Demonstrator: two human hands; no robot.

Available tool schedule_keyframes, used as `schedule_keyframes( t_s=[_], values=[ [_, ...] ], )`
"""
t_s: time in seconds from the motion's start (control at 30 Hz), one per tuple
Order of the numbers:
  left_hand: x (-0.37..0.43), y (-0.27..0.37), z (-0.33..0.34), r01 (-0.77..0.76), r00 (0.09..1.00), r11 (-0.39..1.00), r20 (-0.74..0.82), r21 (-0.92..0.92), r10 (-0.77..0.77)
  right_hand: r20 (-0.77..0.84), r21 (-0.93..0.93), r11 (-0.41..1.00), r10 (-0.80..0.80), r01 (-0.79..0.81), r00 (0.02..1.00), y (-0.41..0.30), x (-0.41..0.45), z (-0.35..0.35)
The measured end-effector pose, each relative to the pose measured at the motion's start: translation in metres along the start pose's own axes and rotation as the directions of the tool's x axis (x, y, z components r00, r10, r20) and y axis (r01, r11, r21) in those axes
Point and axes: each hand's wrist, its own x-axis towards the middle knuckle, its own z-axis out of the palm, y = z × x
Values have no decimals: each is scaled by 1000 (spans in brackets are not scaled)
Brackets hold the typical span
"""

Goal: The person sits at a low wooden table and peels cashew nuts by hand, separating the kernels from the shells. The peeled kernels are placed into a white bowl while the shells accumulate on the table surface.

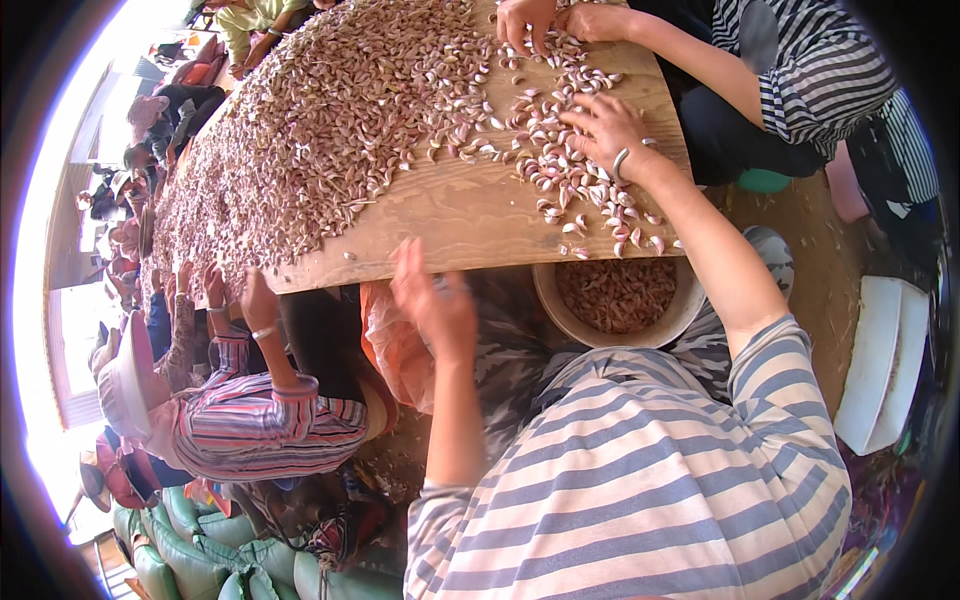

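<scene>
Loose garlic cloves (555, 172) lie in a strip along the right end of the wooden table (450, 206). Over this strip my right hand (611, 139) is spread, fingers apart, at the cloves; a bracelet circles the wrist. My left hand (435, 307), blurred, hovers at the table's near edge with fingers extended and no object visible in it. Beneath it hangs an orange plastic bag (386, 337). Between my knees, partly under the tabletop, sits a round metal basin (551, 307) holding reddish garlic cloves or skins (619, 292).
A large garlic heap (322, 120) covers the table's left part. Across the corner, a co-worker's hands (525, 22) handle cloves. A person in a pink hat (131, 375) works at my left. A white container (881, 367) stands at right; green sacks (195, 547) lie lower left.
</scene>
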Motion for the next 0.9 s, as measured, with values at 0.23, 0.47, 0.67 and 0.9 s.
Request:
schedule_keyframes(
  t_s=[0.23, 0.47, 0.67, 0.9],
  values=[
    [55, 99, 102, -169, 890, 986, 430, -4, 154, -32, 234, 968, -83, 88, 996, -30, -75, -34],
    [4, 131, 70, -351, 809, 936, 498, -15, 312, -22, 59, 986, -153, 154, 988, -23, -164, -18],
    [-52, 142, 52, -264, 818, 909, 424, -321, 388, -47, 207, 969, -127, 134, 991, -37, -215, -39],
    [-46, 126, 31, -244, 805, 853, 395, -461, 443, -120, 415, 906, -40, 87, 992, -19, -186, -48]
  ],
)
